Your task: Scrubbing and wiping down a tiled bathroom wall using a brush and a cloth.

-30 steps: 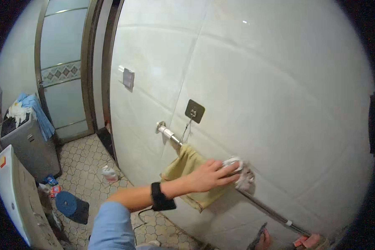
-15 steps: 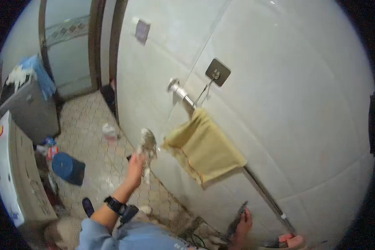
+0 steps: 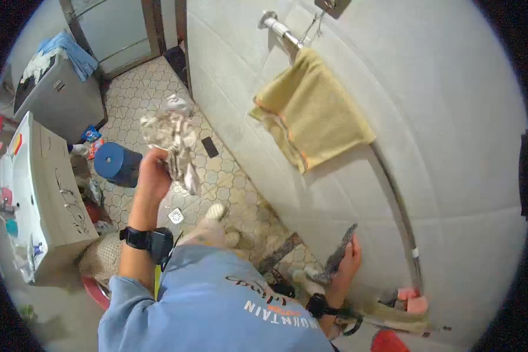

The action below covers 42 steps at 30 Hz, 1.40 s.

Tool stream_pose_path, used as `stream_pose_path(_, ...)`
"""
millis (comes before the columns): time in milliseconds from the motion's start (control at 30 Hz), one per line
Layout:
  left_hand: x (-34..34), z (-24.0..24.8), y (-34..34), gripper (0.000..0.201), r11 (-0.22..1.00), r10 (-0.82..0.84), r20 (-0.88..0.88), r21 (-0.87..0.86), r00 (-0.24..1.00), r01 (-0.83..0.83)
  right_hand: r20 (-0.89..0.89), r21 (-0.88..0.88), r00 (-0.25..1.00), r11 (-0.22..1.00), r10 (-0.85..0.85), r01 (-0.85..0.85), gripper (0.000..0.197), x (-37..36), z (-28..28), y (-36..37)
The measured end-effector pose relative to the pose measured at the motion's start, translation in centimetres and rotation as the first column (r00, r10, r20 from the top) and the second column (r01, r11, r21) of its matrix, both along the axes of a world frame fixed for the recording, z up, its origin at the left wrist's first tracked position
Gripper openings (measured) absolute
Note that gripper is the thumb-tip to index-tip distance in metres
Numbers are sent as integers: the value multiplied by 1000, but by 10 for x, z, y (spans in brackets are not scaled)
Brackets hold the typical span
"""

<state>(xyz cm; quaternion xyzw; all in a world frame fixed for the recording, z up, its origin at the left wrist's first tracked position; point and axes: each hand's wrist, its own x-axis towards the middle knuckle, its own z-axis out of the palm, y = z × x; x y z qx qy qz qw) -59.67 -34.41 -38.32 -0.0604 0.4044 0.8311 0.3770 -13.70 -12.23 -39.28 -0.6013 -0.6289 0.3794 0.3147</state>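
Observation:
My left hand (image 3: 154,176), a dark band on its wrist, is closed around a crumpled whitish cloth with darker stripes (image 3: 171,138). The cloth spreads above the fist and hangs down beside it, over the tiled floor. Close to the wall at lower right, my right hand (image 3: 349,261) grips a dark grey piece of cloth (image 3: 339,255) that sticks up narrowly past the fingers. Its exact kind is unclear. Above that hand, a yellow towel (image 3: 317,111) hangs over a metal wall rail (image 3: 393,188).
At left stands a white washbasin (image 3: 26,193); a blue stool (image 3: 118,164) is beside it. A grey washing machine (image 3: 70,97) with clothes on top stands near the door (image 3: 117,35). A floor drain (image 3: 176,216) lies below my left hand. Small pink items (image 3: 415,299) hang at the rail's near end.
The view has tipped downward, so the towel and rail sit higher. My left hand has moved leftward, away from the wall, with the whitish cloth. My right hand still holds the dark grey cloth.

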Motion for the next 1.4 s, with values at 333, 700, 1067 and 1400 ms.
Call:
stream_pose_path(333, -49, 32, 37, 37, 990, -120, -201, -103, 972, 101, -68, 112, 974, 968, -216, 223, 32, 13, -18, -20)
stream_pose_path(700, -187, 135, 200, 49, 985, -81, -956, -119, 281, -122, -108, 265, 968, 932, -228, 249, 32, -75, -36, -4)
stream_pose_path(1067, -229, 196, 331, 75, 849, -187, -869, 91, -457, -521, -119, 160, 933, 921, -340, 356, 34, -149, -6, 3)
stream_pose_path(1400, -229, 177, 366, 65, 757, -118, -815, 296, -568, -582, -15, 194, 915, 896, -404, 399, 37, -120, -36, -37)
